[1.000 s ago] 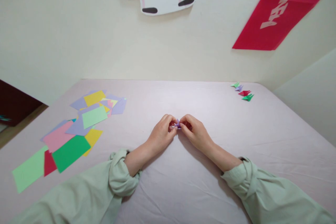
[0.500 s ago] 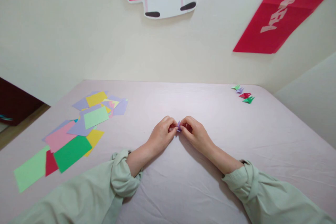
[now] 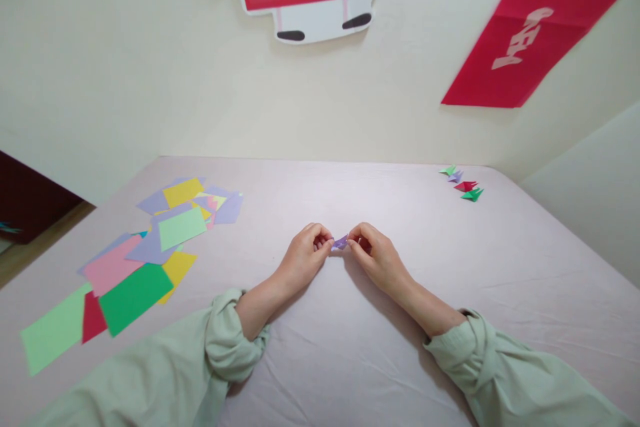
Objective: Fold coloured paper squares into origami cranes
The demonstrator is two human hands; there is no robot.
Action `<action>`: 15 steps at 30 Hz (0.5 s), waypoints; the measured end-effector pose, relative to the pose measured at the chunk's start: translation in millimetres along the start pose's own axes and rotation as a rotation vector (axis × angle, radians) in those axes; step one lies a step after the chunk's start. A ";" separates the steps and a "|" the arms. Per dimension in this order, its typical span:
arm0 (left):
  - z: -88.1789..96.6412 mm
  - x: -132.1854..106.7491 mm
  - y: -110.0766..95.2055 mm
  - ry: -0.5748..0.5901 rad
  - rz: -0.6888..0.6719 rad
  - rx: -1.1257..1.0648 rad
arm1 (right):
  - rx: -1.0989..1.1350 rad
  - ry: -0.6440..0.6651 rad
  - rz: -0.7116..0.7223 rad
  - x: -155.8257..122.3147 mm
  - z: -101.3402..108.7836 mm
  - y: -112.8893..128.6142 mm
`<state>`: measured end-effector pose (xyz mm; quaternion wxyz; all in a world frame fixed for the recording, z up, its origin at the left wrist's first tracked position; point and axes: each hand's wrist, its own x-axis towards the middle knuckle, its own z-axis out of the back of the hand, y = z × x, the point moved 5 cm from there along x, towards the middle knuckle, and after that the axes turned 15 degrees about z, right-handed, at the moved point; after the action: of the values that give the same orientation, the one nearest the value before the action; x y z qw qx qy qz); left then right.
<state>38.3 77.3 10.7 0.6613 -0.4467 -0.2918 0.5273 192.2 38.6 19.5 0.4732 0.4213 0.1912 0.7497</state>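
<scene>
A small folded purple paper (image 3: 341, 243) is stretched between my two hands, just above the middle of the table. My left hand (image 3: 311, 252) pinches its left end between thumb and fingertips. On the opposite side, my right hand (image 3: 375, 253) pinches the right end the same way. The fingertips cover both ends, so only the creased middle shows.
Overlapping coloured paper sheets, among them a green sheet (image 3: 136, 298) and a pink sheet (image 3: 114, 264), lie at the left. Several folded paper cranes, one of them red (image 3: 466, 186), line the far right. A wall rises behind the cloth-covered table (image 3: 300, 193).
My hands have drawn slightly apart, and more of the purple paper shows between them. The camera view has tilted up a little.
</scene>
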 end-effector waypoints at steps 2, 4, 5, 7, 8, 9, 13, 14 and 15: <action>-0.8 -0.2 -0.1 0.012 -0.014 0.008 | 0.008 -0.002 0.002 0.3 -0.6 0.4; -2.1 -0.8 -0.7 0.033 -0.041 0.020 | 0.014 0.006 0.015 1.0 -1.8 2.0; -2.8 -1.1 -1.0 0.044 -0.056 0.028 | 0.018 0.011 0.022 1.4 -2.4 2.9; -4.1 -1.6 -1.6 0.061 -0.082 0.047 | 0.027 0.018 0.034 2.1 -3.2 4.6; -4.5 -1.8 -1.7 0.066 -0.090 0.059 | 0.031 0.018 0.038 2.3 -3.3 5.2; -5.0 -1.9 -1.9 0.069 -0.095 0.072 | 0.033 0.018 0.040 2.4 -3.3 5.6; -5.9 -2.8 -3.3 0.064 -0.120 0.135 | 0.029 0.029 0.039 2.4 -4.1 5.7; -6.2 -3.0 -3.8 0.063 -0.127 0.150 | 0.025 0.032 0.040 2.5 -4.5 5.6; -6.5 -3.3 -4.1 0.062 -0.133 0.165 | 0.019 0.035 0.042 2.6 -4.8 5.5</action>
<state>44.8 72.2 11.9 0.7381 -0.3864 -0.2560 0.4903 184.7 38.8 21.7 0.4501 0.4165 0.1975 0.7648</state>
